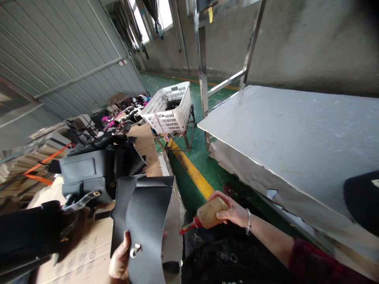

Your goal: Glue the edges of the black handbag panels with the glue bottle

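Observation:
My left hand [120,258] grips the lower left edge of a black leather bag panel [149,213], thumb on its outer face, the other fingers mostly hidden behind. The panel is curved, with a metal clasp on its front and a pale inner side showing at the right. In my right hand [229,211] is a yellowish glue bottle [211,213], tilted so its red nozzle points left and down toward the panel's right edge. A small gap separates the nozzle tip from that edge. Beneath the bottle lies dark cloth [225,252] over my lap.
Black bags [85,173] lie on the cardboard-covered surface [91,256] at left. Beyond stands a white plastic basket [168,112] on a metal stand. A grey-topped table [296,130] fills the right side; a metal frame [203,67] rises behind it.

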`<state>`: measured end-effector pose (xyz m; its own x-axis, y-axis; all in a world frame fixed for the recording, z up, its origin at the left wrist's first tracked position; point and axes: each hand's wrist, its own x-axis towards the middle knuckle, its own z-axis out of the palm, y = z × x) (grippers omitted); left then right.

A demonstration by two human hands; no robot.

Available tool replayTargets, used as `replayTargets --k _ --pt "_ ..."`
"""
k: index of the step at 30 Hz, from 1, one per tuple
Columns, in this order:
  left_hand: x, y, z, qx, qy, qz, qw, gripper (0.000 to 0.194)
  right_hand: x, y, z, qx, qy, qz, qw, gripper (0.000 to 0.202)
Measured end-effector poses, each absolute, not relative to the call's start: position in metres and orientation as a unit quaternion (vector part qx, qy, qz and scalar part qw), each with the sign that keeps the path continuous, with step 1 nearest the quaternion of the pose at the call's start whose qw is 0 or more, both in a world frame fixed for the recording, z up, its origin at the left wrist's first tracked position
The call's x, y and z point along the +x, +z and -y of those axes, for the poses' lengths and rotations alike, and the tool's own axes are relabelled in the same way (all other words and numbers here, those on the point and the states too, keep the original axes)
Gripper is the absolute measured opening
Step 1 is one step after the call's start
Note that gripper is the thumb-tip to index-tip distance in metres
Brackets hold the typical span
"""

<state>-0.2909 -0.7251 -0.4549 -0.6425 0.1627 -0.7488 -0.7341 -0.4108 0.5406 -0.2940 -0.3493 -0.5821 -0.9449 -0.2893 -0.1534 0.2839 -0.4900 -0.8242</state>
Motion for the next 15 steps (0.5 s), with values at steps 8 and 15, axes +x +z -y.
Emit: replayTargets --k 8,15 --pt "-0.29 -0.453 0.726 -0.344 0.782 -0.446 0.267 0.078 -0.301 -0.568 0.348 0.007 -0.842 -0.531 0.097 0.061" --pt "-0.292 -0.457 0.722 -0.323 0.82 -0.388 0.268 0.084 -0.333 -0.563 0.345 0.032 -0.843 -0.537 0.012 0.059"
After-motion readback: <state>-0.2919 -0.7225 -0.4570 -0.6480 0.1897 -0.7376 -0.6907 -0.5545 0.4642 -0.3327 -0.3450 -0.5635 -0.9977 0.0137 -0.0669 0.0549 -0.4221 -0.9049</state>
